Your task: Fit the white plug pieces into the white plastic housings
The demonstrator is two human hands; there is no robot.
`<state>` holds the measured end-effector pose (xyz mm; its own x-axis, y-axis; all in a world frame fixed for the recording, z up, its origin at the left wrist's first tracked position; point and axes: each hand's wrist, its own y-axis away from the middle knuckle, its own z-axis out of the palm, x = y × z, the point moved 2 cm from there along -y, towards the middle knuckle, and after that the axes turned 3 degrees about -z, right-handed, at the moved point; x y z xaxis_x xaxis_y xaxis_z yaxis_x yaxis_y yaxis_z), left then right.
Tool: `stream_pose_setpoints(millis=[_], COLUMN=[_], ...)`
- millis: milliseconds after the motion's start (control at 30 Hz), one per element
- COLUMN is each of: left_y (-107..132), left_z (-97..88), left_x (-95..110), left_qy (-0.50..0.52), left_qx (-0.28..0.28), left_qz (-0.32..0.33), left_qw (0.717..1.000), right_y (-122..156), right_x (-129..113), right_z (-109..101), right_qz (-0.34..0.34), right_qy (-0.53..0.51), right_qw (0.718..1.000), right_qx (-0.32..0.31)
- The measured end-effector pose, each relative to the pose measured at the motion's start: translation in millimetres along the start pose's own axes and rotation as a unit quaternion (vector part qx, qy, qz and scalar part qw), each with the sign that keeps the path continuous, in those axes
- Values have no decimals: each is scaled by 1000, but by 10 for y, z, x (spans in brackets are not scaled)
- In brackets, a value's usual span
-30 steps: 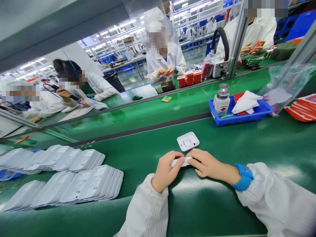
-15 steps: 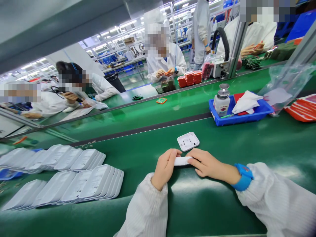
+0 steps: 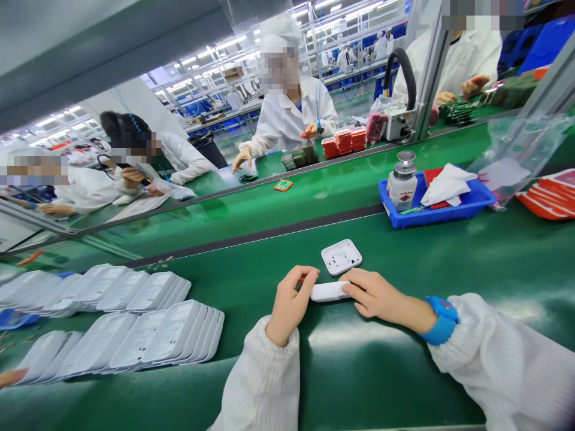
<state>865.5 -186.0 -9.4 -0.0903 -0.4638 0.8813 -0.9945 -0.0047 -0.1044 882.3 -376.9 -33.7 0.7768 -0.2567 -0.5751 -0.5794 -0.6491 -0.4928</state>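
My right hand point(image 3: 375, 293), with a blue band at the wrist, grips the right end of a white plastic casing point(image 3: 329, 291) held edge-on above the green bench. My left hand point(image 3: 291, 302) is at the casing's left end, its thumb and forefinger curled but apart; whether it touches the end is hard to tell. Just beyond my hands lies a white plastic cover point(image 3: 341, 257), its inner side with small cutouts facing up. The casing's far side is hidden from me.
Stacked white covers point(image 3: 166, 335) lie in leaning rows at left, with a co-worker's fingers point(image 3: 13, 377) at their near end. A blue tray point(image 3: 438, 200) holds a pump bottle point(image 3: 402, 182) and tissue. Beyond the divider, a circuit board in an orange frame point(image 3: 283, 185) lies on the belt.
My left hand has shifted left and loosened at the casing's end, baring more of it. Another person's fingers have appeared at the left covers. The co-worker opposite has reached toward the dark boards.
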Motion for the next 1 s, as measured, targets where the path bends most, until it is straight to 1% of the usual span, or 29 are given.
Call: stream_pose_setpoints(millis=[200, 300, 467, 1000], left_y=[45, 69, 105, 101], left_z=[-2, 9, 77, 80], left_x=[64, 88, 115, 160], left_qy=[-19, -27, -62, -88], left_qx=[-71, -92, -141, -152], left_qz=[40, 41, 52, 58], left_qw=[997, 995, 987, 983], right_y=[-16, -26, -31, -52], right_x=[22, 17, 12, -10], right_z=[-15, -30, -41, -64], right_qz=[46, 54, 60, 92], right_qy=[-34, -49, -64, -79], right_qw=[998, 997, 996, 992], right_qx=[2, 3, 0, -28])
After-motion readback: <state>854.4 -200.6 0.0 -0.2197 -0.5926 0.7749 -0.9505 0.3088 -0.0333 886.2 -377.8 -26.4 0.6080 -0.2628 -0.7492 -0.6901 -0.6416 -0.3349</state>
